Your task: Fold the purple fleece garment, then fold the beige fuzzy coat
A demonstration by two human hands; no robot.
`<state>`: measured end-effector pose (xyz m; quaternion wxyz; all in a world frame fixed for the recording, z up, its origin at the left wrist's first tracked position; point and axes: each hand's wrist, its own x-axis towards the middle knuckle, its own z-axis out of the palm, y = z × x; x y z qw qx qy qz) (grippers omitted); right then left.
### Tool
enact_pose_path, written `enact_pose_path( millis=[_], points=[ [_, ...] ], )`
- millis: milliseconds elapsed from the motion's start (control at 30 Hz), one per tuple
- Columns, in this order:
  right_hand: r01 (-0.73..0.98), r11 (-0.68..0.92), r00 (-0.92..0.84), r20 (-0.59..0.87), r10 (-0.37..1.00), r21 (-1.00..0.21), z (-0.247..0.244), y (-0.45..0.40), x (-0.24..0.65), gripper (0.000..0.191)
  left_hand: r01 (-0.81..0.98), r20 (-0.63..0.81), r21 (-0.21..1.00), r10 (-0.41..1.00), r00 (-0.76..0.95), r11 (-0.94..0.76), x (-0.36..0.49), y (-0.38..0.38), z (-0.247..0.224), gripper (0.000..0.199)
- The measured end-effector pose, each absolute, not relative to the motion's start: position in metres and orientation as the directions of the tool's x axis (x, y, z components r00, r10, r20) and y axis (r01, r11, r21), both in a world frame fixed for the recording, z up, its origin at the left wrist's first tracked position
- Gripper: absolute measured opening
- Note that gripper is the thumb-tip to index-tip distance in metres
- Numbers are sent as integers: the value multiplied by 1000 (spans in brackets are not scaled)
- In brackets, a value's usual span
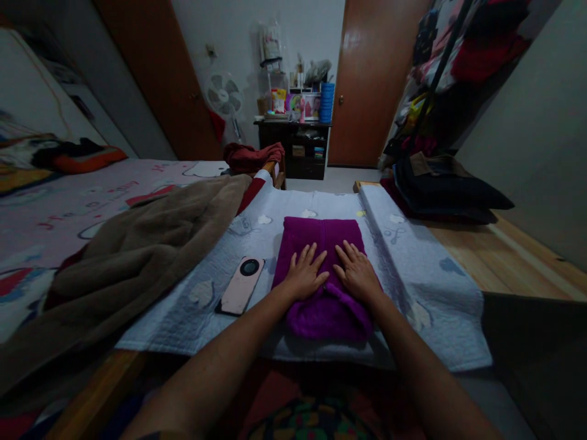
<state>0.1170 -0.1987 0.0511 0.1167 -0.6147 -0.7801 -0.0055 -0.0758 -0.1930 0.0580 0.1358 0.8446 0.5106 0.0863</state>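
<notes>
A purple garment (321, 232), folded into a rough rectangle, lies on a light blue quilted cloth (413, 269). My left hand (306, 273) rests flat on its left half with the fingers spread. On the right half lies my right hand (356, 272), palm down, its fingers also apart. The garment's near end, below my hands, is bunched into a rounded, thicker fold. A pink phone (241, 287) with a round black camera ring lies on the cloth, left of the garment.
A brown blanket (169, 238) drapes over the bed at left. Dark folded clothes (449, 186) are stacked on a wooden surface (513, 256) at right. A reddish cloth (252, 157) sits beyond the quilt. Farther back stand a fan (224, 95) and a dark shelf (293, 150).
</notes>
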Motion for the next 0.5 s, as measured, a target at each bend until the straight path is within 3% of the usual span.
enact_pose_path(
  millis=[167,367,433,500],
  points=[
    [963,228,-207,148,967,-142,55,-209,128,60,799,37,405,882,470,-443,-80,-194,57,61],
    [954,207,-181,135,974,-215,66,-213,126,55,553,45,794,931,362,-254,-101,-188,69,48],
    [936,220,-175,179,968,-276,68,-212,121,50,531,33,821,946,323,-210,-106,-191,74,47],
    [894,273,-192,245,950,-355,66,-211,114,47,601,19,761,934,356,-245,-107,-198,77,47]
  ],
)
